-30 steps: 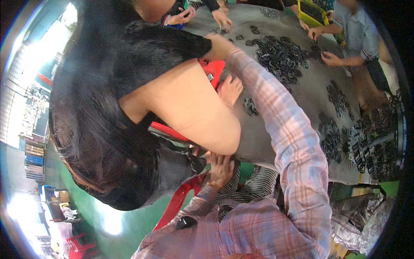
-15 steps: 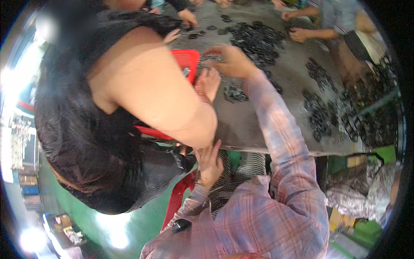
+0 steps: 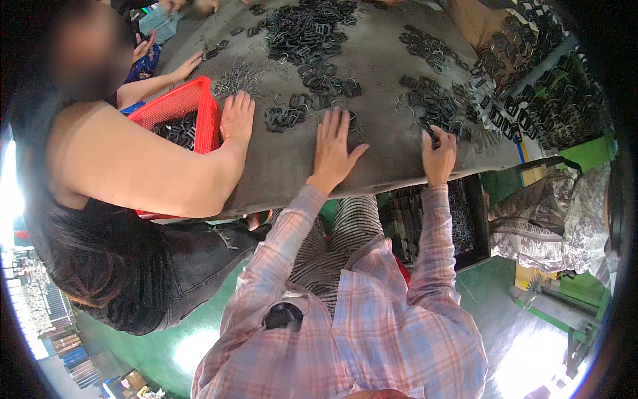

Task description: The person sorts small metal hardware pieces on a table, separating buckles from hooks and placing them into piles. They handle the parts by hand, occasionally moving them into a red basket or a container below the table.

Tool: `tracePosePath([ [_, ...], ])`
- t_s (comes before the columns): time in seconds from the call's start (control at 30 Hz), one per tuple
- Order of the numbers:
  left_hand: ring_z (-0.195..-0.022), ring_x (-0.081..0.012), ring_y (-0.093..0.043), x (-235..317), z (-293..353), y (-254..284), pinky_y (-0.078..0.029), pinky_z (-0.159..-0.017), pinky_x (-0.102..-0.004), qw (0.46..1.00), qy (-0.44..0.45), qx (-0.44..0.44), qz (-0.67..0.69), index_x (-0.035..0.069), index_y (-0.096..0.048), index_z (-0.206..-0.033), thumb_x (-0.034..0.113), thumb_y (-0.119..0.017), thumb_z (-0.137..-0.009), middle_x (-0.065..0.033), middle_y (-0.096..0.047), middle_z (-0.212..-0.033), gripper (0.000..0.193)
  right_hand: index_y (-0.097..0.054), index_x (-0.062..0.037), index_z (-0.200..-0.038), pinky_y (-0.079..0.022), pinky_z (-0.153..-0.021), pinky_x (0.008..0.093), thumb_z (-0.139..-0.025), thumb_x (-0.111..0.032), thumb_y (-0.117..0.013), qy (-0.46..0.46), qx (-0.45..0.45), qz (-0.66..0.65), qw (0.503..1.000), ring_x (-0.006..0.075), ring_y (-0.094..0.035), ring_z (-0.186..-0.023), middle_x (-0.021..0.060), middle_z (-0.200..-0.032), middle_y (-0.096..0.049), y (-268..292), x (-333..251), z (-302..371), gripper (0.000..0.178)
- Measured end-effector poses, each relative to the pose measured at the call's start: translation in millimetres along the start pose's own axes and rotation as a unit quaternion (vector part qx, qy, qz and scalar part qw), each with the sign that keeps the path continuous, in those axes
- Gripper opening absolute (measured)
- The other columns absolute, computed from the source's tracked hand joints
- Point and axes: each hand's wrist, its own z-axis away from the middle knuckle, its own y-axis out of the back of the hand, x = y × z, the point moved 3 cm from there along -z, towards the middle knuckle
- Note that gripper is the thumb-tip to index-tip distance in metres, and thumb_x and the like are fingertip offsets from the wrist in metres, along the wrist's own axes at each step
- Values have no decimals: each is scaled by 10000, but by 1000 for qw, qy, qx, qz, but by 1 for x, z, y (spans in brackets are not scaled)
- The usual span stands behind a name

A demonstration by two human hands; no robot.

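My left hand lies palm down on the grey tabletop, fingers stretched and thumb apart. Its fingertips reach a few small black pieces with thin metal hooks. Just left of them sits a small cluster of black buckle-like pieces. To the right, my right hand pinches a small black piece between thumb and fingers, at the near edge of a pile of black pieces with wire hooks. The piece's exact kind is partly hidden by the fingers.
Close on my left, a person's bare arm rests around a red basket holding black pieces. Loose metal hooks and a large black heap lie farther off. Hooked black pieces hang on a rack at right. Other people's hands work across the table.
My right hand has come back from the far left to the right-hand pile and holds a black piece. My left hand has risen from near my lap onto the table. The view has shifted.
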Motion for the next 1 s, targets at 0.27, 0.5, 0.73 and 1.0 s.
tracePosePath([
  [0.27,-971,-330,-511,-12,-44,-14,-424,-860,-435,997,56,38,47,64,-527,-1217,-50,-670,-706,-158,-542,-1032,543,-625,-115,-1019,-451,-835,414,-790,-181,-671,64,43,-9,997,316,-526,-985,109,-1044,-547,-37,-29,-24,242],
  [0.5,-834,-283,-599,-16,-68,37,-490,-709,-346,994,-7,88,70,82,-587,-1124,-149,-577,-710,-118,-580,-937,475,-590,-106,-1124,-423,-882,425,-779,-216,-688,200,-47,-55,977,295,-492,-1073,86,-1088,-546,-106,-120,-33,375],
  [0.73,-839,-138,-605,-82,-48,54,-506,-758,-262,753,313,131,563,4,-584,-1104,-13,-570,-838,-62,-625,-952,266,-570,-112,-1183,-420,-896,439,-740,-283,-723,135,-253,0,958,329,-484,-1105,134,-1164,-557,-161,-115,-62,498],
  [1.0,-778,-150,-562,-105,-33,91,-455,-677,-281,866,345,105,347,9,-629,-1032,188,-663,-749,-48,-592,-839,337,-601,-86,-1183,-493,-765,325,-760,-190,-717,-34,-251,-290,923,237,-620,-817,114,-1063,-644,-146,-92,-81,451],
])
